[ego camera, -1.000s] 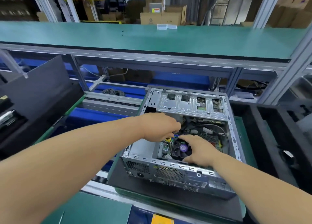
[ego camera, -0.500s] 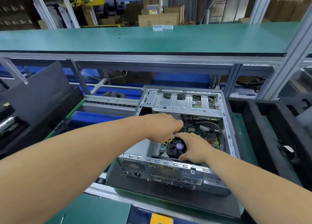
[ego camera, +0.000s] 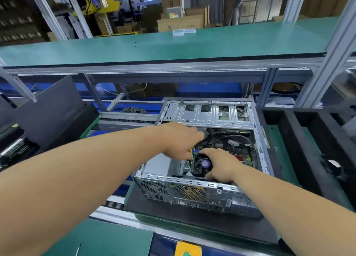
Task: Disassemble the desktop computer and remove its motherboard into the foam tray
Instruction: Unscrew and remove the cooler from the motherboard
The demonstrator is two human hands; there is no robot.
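While desktop computer lies open on dark mat, we reach both hands inside. Left hand curled, knuckles up, over cables; whether it grips any, we cannot tell. Right hand clasps cooler fan on motherboard. Black foam tray sits just right of case.

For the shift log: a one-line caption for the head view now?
Both hands, left hand and right hand, reach into the open computer case around the CPU fan.
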